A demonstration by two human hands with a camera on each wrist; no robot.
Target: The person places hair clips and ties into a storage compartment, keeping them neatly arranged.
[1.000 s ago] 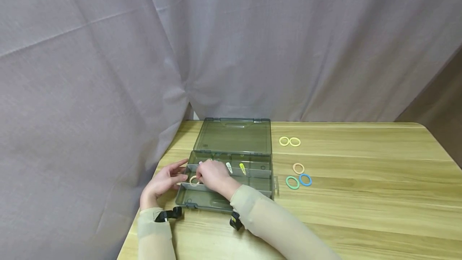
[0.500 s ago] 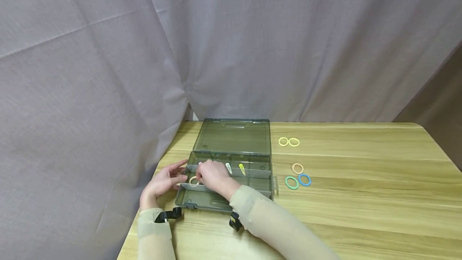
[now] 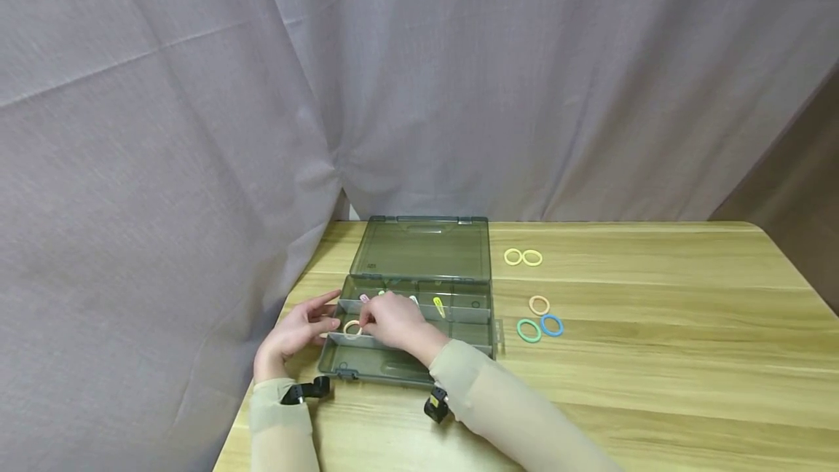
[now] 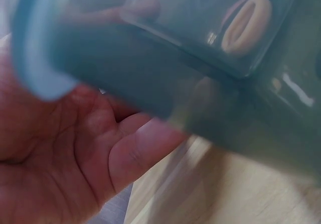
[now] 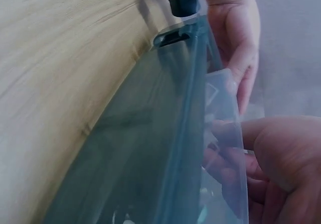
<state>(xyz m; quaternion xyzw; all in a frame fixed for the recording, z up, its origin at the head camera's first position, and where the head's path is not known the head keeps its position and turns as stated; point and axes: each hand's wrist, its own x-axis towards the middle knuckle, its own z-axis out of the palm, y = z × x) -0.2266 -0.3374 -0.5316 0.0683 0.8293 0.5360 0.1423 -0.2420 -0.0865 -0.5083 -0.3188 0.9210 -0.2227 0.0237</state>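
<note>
A smoky, see-through compartment box [image 3: 406, 364] lies with its lid [image 3: 422, 248] tipped back in the head view. My left hand [image 3: 298, 325] rests along its left wall, fingers extended; in the left wrist view the thumb lies under the wall. My right hand [image 3: 393, 319] is over the middle row. Through the clear divider [image 5: 225, 98] in the right wrist view, its thumb and fingers look apart, with nothing visible between them. Just left of those fingers, a cream ring-shaped hair tie [image 3: 352, 335] lies in the left compartment, also visible through the wall in the left wrist view.
In the back row lie small hair clips: a pink clip [image 3: 364, 299], a white clip [image 3: 414, 300] and a yellow clip [image 3: 439, 306]. Right of the box lie two yellow rings [image 3: 532, 265], an orange ring [image 3: 540, 312], a green ring [image 3: 529, 341] and a blue ring [image 3: 552, 334].
My right hand has shifted slightly right, away from the cream hair tie, uncovering more of the pink clip. The left hand and the hair tie have stayed in place.
</note>
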